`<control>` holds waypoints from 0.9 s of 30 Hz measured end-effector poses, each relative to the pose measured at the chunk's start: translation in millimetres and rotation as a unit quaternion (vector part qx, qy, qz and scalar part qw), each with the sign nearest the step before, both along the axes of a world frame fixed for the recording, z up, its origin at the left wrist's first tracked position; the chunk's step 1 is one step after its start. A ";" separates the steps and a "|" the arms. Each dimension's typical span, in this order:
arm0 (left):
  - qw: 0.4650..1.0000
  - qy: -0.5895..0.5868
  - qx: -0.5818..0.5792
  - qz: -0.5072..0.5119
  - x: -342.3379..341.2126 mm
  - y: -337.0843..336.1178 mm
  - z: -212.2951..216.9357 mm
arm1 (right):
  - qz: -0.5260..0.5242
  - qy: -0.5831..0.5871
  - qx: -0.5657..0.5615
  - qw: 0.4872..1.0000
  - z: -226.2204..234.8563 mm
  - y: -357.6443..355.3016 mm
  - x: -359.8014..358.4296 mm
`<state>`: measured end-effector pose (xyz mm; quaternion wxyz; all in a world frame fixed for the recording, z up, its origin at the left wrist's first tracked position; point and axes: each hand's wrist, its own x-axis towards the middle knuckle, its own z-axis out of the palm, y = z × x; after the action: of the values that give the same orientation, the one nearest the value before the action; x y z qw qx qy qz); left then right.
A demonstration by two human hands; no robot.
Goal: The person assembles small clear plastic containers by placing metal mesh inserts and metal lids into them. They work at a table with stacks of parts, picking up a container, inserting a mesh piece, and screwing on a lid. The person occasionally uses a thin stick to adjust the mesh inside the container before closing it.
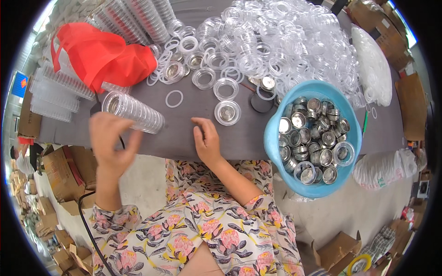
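Observation:
My left hand (110,145), slightly blurred, is raised at the table's front left. Its thumb and fingers are apart in a curve, with nothing visible between them. Just beyond it lies a row of stacked clear round plastic cases (142,115), tipped on its side. On the table near the middle, my right hand (208,142) rests with loosely bent fingers, holding nothing. To its right is a clear round case with a metal insert (227,113). Behind that sit an empty clear ring-shaped case (225,89) and a thin flat ring (174,98).
A blue basin (273,138) of small metal cups stands at the front right, overhanging the table edge. Clear plastic pieces (294,41) are heaped at the back. A red cloth bag (101,55) and stacked clear cases (60,94) occupy the left. A dark ring (262,109) lies near the basin.

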<state>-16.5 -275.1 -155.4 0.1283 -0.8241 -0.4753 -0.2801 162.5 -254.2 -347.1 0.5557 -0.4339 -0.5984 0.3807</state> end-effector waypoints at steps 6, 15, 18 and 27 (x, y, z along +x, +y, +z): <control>0.949 -0.125 -0.234 -0.170 84.5 47.8 -89.8 | 0.048 -0.157 0.126 0.978 -1.4 -42.6 13.6; 0.972 -0.021 -0.151 -0.182 119.8 68.2 -169.6 | 0.013 -0.171 0.098 0.980 -7.6 -58.9 47.5; 0.970 -0.038 -0.165 -0.174 122.6 74.4 -165.0 | -0.012 -0.194 0.121 0.973 -8.7 -58.5 42.8; 0.973 -0.017 -0.171 -0.157 128.2 65.0 -166.0 | -0.043 -0.150 0.107 0.982 -21.1 -64.4 38.1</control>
<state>111.7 -210.0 -321.4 -0.0681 -0.8932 -0.3831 -0.2252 200.6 -318.6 -368.2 0.5183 -0.4494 -0.6931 0.2213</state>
